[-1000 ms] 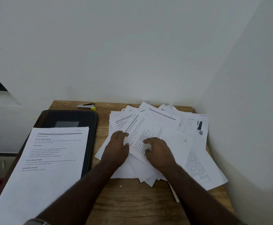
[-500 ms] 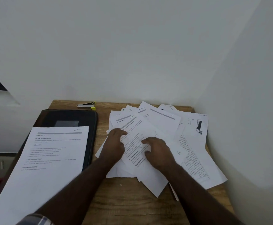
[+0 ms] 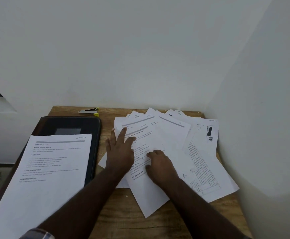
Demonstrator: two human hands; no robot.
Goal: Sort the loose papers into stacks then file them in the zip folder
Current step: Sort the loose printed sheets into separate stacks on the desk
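A loose pile of printed white papers (image 3: 171, 133) is fanned over the right half of the wooden table (image 3: 123, 218). My left hand (image 3: 119, 150) lies on the pile's left side with its fingers spread and straight, reaching toward the sheets' top edges. My right hand (image 3: 159, 163) presses fingertips down on the topmost printed sheet (image 3: 146, 190), which juts toward me. On the left lies a black zip folder (image 3: 71, 125), closed, with one printed sheet (image 3: 42, 178) resting on it.
A small grey and yellow staple remover (image 3: 89, 111) lies near the table's back edge. White walls close off the back and the right side. The table's left edge runs under the folder.
My left hand has uncurled and stretched its fingers forward over the pile. The top sheet has slid toward me and turned a little under my right hand.
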